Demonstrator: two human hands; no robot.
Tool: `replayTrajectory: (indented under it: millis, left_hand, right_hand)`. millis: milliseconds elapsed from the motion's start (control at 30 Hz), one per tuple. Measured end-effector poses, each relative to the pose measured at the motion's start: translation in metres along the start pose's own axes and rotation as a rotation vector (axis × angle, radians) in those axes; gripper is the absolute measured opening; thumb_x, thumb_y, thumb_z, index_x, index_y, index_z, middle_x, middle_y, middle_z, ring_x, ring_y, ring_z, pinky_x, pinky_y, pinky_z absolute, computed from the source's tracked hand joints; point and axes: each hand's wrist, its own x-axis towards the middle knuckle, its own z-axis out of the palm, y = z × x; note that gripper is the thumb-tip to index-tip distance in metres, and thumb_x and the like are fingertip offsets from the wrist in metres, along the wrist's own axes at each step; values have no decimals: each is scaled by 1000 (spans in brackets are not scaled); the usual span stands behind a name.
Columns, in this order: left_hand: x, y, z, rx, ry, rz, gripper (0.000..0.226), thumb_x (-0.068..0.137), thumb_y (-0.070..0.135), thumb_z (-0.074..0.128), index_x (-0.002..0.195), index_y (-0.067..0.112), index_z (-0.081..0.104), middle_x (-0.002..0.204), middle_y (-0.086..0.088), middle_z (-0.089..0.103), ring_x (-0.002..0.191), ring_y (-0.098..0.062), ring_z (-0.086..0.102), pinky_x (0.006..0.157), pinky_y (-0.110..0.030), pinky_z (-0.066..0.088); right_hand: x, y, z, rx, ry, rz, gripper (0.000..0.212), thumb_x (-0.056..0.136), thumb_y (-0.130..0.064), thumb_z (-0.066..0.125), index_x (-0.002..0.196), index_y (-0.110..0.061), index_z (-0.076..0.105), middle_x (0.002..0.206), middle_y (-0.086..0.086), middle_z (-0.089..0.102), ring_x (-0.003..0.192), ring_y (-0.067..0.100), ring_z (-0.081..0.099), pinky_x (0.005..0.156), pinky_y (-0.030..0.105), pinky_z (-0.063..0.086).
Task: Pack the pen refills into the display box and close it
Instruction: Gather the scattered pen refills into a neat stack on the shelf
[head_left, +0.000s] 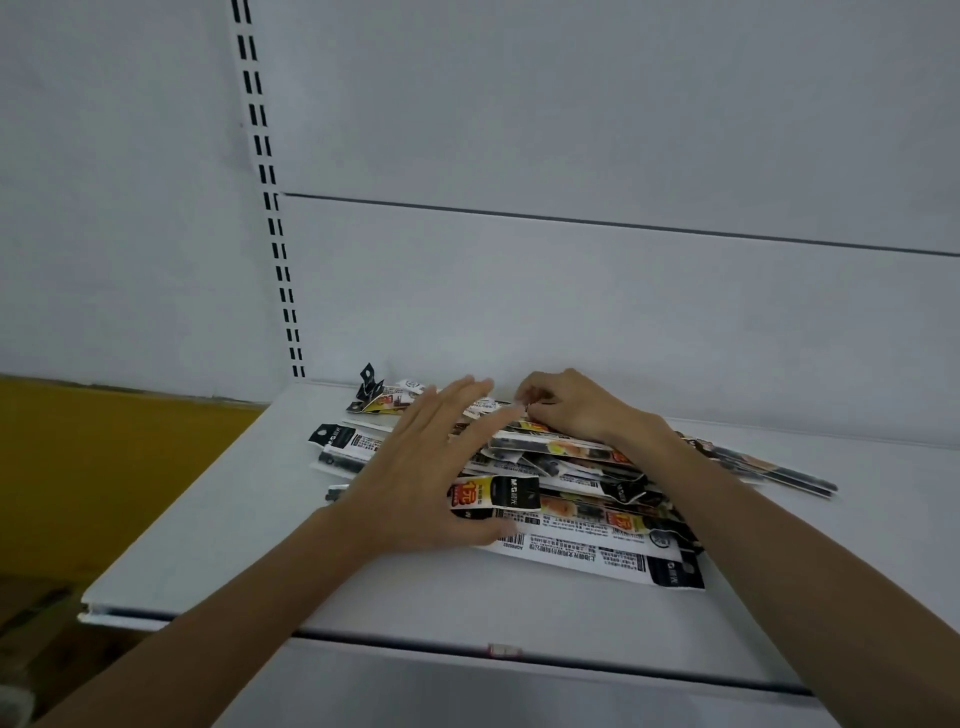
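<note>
Here I have both hands on a loose heap of refill packs (571, 499) lying on a white shelf (218, 519). My left hand (426, 467) lies flat with the fingers spread wide and straight, palm down on the near left part of the heap; it grips nothing, only presses on the packs under it. My right hand (566, 402) sits just beyond and to the right of the left fingertips, curled, its fingers (524, 405) drawn narrow together on the end of one pack at the far side of the heap; how firmly it holds that pack I cannot tell, since the fingertips blur into the print.

The packs run crosswise in many directions. Under and to the right of my left palm several lie stacked, black and white with orange labels. Left of the left hand a few black pack ends (332, 436) stick out from beneath it. Beyond the left fingertips some hanger tabs (371, 387) stand tilted up by the back wall (571, 291). Right of my right wrist a few packs (769, 470) trail away across the shelf, partly hidden by the forearm.

A slotted upright (270, 208) rises behind the shelf, to the left of both hands. I see no display box
</note>
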Motion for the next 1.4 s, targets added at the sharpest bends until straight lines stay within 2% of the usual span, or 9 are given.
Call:
replayTrajectory:
  millis: [100, 233, 533, 667, 833, 1000, 1133, 1267, 1400]
  left_hand:
    - [3, 2, 0, -19, 27, 59, 71, 80, 71, 33, 137, 30, 30, 148, -3, 28, 139, -15, 13, 114, -35, 4]
    - [16, -9, -5, -143, 78, -203, 70, 84, 65, 17, 130, 21, 46, 143, -2, 38, 135, -13, 23, 109, -33, 12]
    - [43, -78, -1, -176, -181, -498, 40, 100, 27, 27, 133, 12, 42, 139, -6, 43, 126, -20, 39, 102, -30, 28]
    - [45, -92, 9, -108, -406, -566, 41, 100, 31, 27, 137, 19, 37, 143, -3, 40, 128, -23, 37, 108, -40, 26]
    - [52, -91, 2, 55, -491, -596, 45, 95, 41, 34, 136, 25, 36, 139, -2, 44, 123, -24, 41, 103, -49, 23]
    - [46, -86, -2, -2, -448, -566, 59, 69, 56, 41, 119, 29, 52, 100, 2, 52, 91, -18, 49, 88, -39, 35]
    - [42, -89, -6, -262, -381, -644, 37, 77, 36, 63, 112, 29, 54, 104, 0, 56, 77, -14, 54, 65, -26, 40]
    - [40, -95, -13, -318, -324, -622, 45, 74, 23, 73, 112, 29, 49, 108, -5, 52, 76, -15, 53, 63, -24, 38]
    - [39, -96, -21, -336, -98, -617, 47, 70, 19, 78, 110, 28, 53, 102, -5, 54, 74, -16, 56, 56, -20, 41]
  right_hand:
    - [-1, -2, 1, -8, -22, 28, 32, 95, -24, 47, 125, -15, 54, 124, 6, 59, 112, 22, 55, 92, 27, 41]
    - [-4, -5, 1, -101, -13, 7, 31, 96, -19, 41, 118, -11, 61, 123, 6, 60, 111, 23, 53, 89, 29, 38]
    - [6, -1, 3, -149, -80, -7, 36, 96, -20, 36, 129, -18, 51, 130, 9, 56, 116, 26, 49, 97, 34, 39]
    - [5, -3, 5, -109, -76, -6, 33, 97, -18, 37, 126, -10, 51, 128, 9, 54, 115, 23, 48, 93, 30, 36]
    - [7, -4, 2, -114, -109, 7, 41, 96, -18, 38, 136, -15, 39, 134, 11, 48, 119, 25, 46, 94, 31, 35]
    - [12, -11, 1, -254, -155, 1, 39, 96, -18, 34, 132, -11, 49, 137, 10, 50, 123, 27, 44, 101, 35, 35]
    - [11, -9, 3, -217, -103, 9, 35, 96, -19, 35, 121, -10, 58, 127, 7, 54, 115, 24, 48, 99, 40, 37]
    - [13, -12, 2, -220, -116, 16, 34, 97, -21, 35, 118, -6, 57, 121, 11, 54, 110, 26, 49, 92, 34, 38]
    - [13, -13, 1, -236, -92, 5, 33, 97, -21, 34, 109, -4, 60, 111, 14, 59, 103, 28, 52, 88, 36, 40]
